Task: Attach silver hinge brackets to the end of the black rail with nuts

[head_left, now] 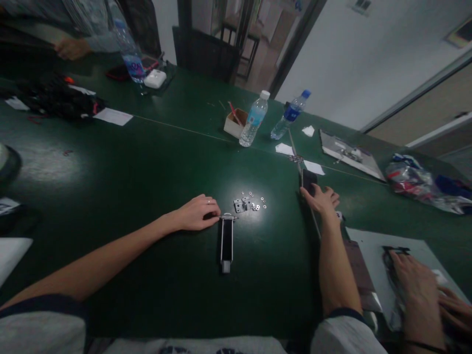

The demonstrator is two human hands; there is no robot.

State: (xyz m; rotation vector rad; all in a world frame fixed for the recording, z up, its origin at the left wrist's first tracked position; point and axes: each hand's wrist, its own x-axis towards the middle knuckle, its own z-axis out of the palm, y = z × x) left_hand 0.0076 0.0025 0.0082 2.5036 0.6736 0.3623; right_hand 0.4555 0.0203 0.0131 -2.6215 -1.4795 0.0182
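My left hand (199, 212) rests on the green table with its fingers curled. Its fingertips meet the end of the crossbar on a narrow metal frame (227, 241), which is long, dark inside and has a grey block at its near end. Just beyond the frame lie a small metal bracket (242, 205) and several loose nuts or washers (257, 208). Off to the right, my right hand (321, 199) has its thumb and forefinger on the near end of a dark phone-like slab (309, 181); its other fingers are spread.
Two water bottles (254, 119) (291, 115) and a small box (234, 124) stand ahead. A co-worker's hands (416, 280) work over a white board (391, 241) at right. Another person's hand (72, 48) is far left, near a black heap (55, 96). A plastic bag (424, 184) lies at right.
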